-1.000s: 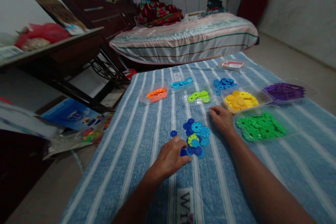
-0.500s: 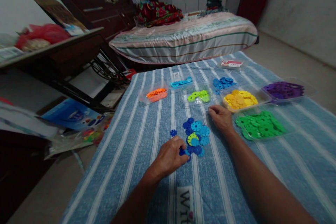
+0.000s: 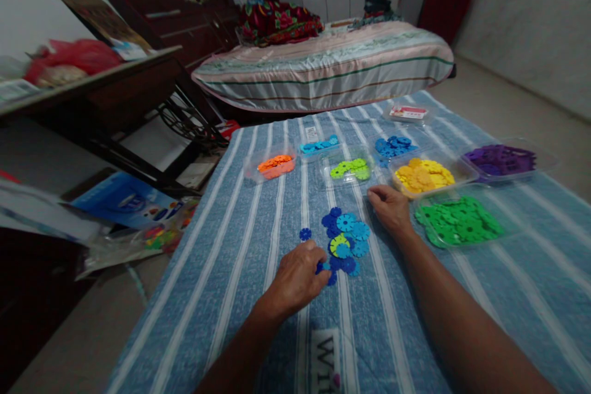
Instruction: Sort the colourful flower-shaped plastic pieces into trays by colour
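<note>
A loose pile of flower-shaped plastic discs (image 3: 347,221), dark blue and light blue with a yellow-green one (image 3: 338,245) among them, lies on the striped cloth. My left hand (image 3: 300,271) is at the pile's lower left, its thumb and fingers pinched around a dark blue disc (image 3: 319,267) that is partly hidden by them. One separate dark blue disc (image 3: 305,234) lies just beyond that hand. My right hand (image 3: 389,208) rests on the cloth right of the pile with its fingers curled in; nothing shows in them. It is close to the tub of yellow discs (image 3: 427,176).
Clear plastic tubs hold green discs (image 3: 462,221), purple discs (image 3: 498,160), blue discs (image 3: 394,146), lime discs (image 3: 351,168), light blue discs (image 3: 319,144) and orange discs (image 3: 276,166). A lidded box (image 3: 408,112) is at the far edge. Beyond stands a bed (image 3: 323,80); a desk (image 3: 92,86) is left.
My left hand has shifted very slightly left and down, and more of a dark blue disc shows below its fingertips. The right hand stays in place.
</note>
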`<state>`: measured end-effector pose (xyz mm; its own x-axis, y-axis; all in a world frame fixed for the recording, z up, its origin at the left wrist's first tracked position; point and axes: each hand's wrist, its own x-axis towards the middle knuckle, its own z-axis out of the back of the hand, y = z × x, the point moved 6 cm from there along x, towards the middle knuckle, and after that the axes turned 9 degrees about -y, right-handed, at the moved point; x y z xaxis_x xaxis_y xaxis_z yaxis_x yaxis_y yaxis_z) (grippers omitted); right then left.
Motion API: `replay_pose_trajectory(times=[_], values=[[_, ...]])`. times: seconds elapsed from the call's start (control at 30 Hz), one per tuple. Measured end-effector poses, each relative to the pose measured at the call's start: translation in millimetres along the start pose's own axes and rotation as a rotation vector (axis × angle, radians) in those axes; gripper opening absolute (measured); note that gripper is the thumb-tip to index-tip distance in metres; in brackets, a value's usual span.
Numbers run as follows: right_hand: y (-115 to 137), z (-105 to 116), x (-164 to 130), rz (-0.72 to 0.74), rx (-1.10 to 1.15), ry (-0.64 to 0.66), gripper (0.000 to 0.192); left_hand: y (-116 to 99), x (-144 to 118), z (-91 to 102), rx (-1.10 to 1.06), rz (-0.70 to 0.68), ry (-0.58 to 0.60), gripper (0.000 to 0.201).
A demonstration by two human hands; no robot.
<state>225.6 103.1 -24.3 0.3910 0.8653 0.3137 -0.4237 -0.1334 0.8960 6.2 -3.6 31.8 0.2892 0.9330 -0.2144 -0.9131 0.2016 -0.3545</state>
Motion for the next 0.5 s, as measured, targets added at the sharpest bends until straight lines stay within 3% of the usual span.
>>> replay_pose_trajectory(times=[0.27,0.5], values=[[1,-1,0,0.005,0.014,-0.003,0.032,9,3,3.9,-0.249,0.012,-0.138,0.004],[0,-3,-2,0.004,0.008,-0.013,0.033,18,14,4.3,-0.412,0.039,-0.197,0.015]])
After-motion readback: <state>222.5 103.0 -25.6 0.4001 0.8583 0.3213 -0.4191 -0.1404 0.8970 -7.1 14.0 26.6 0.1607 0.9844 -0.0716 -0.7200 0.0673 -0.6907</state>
